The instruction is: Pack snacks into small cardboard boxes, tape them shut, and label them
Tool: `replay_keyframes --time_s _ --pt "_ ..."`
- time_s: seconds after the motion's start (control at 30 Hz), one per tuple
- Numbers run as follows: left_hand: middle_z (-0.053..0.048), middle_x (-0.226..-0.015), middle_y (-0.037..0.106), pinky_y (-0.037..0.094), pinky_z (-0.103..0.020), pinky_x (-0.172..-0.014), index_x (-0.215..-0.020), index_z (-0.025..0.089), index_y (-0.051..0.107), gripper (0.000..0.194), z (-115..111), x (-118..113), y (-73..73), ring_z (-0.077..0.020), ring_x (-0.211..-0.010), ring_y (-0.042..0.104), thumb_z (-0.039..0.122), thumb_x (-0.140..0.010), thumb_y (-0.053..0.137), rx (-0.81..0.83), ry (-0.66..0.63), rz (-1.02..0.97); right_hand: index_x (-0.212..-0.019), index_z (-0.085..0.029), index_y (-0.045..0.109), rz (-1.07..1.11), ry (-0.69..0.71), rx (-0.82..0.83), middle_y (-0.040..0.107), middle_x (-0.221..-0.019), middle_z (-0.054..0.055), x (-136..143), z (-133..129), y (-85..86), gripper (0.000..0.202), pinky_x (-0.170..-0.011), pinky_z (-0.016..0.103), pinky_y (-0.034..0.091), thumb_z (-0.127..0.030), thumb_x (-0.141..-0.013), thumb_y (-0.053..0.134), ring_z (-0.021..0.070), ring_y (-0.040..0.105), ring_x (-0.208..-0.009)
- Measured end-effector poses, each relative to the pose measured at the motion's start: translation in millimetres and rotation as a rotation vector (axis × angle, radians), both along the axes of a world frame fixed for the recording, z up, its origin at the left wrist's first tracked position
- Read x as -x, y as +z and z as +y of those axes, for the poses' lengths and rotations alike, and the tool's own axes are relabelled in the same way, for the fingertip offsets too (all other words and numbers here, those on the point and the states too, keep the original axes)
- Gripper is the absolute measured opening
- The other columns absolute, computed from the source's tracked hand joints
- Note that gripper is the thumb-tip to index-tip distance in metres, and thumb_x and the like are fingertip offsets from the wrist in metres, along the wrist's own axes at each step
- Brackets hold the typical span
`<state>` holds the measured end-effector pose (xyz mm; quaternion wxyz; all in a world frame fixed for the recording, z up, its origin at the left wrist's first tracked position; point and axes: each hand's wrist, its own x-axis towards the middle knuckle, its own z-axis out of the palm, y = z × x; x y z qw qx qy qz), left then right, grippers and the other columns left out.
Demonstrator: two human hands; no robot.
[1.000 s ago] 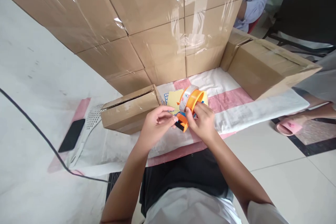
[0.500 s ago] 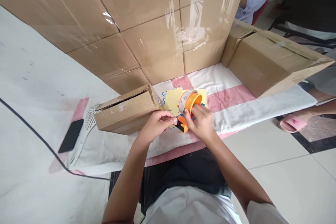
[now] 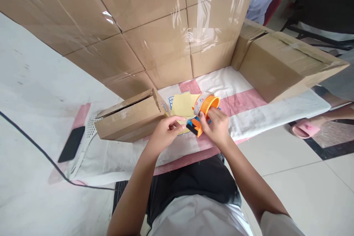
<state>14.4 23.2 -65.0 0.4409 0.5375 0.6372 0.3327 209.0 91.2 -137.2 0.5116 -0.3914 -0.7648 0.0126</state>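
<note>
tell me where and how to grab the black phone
Probably across its middle, by the two long edges, coming from above: the phone lies flat and is narrow that way. A white handle lies close on its right and a black cable by its near end.

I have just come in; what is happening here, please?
A person's right hand holds an orange tape dispenser with a roll of tape on it. The left hand is beside it, fingertips close together; whether they pinch the tape end is too small to tell. Yellow paper lies on the striped cloth, in front of taped cardboard boxes.
</note>
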Motion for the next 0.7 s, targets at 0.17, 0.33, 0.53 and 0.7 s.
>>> replay_keyframes --time_s 0.17,0.33,0.53,0.7 --pt "0.002 -0.073 0.065 0.045 -0.030 -0.075 -0.110 0.021 0.066 0.041 -5.0 -2.8 -12.8 -0.0170 -0.076 0.063 0.042 -0.077 0.080 0.079 0.035 -0.183 -0.066 -0.025 0.036 0.036 -0.005 0.068 0.045 -0.058 -0.001 0.5 1.7 3.3 0.039 -0.055 0.031 0.031 -0.027 -0.101 0.053 0.0145 0.043 -0.053" --pt "0.004 -0.071 0.062 0.044 -0.027 -0.074 -0.093 0.022 0.055 0.038 -7.3 -10.7 -25.4 -0.0170 -0.081 0.066 0.047 -0.076 0.079 0.072 0.138 -0.328 -0.067 -0.024 0.035 0.100 -0.011 0.182 0.045 -0.059 -0.002 4.6 3.9 5.0 0.038 -0.054 0.030 0.029 -0.030 -0.101 0.052 0.0132 0.042 -0.051" --pt "0.005 -0.068 0.060 0.043 -0.027 -0.069 -0.088 0.023 0.052 0.041 -13.5 -21.2 -27.0 -0.0184 -0.081 0.068 0.049 -0.074 0.081 0.038 0.187 -0.362 -0.064 -0.023 0.038 0.222 -0.022 0.296 0.043 -0.056 -0.003 5.7 5.2 4.9 0.040 -0.052 0.030 0.027 -0.034 -0.098 0.055 0.0126 0.039 -0.049" --pt "0.006 -0.064 0.055 0.041 -0.026 -0.065 -0.087 0.023 0.052 0.044 -26.9 -24.6 -33.9 -0.0183 -0.075 0.067 0.050 -0.071 0.083 0.096 0.200 -0.405 -0.062 -0.022 0.048 0.425 -0.052 0.500 0.044 -0.054 -0.002 1.5 10.5 7.5 0.041 -0.052 0.030 0.028 -0.040 -0.098 0.056 0.0129 0.039 -0.050"
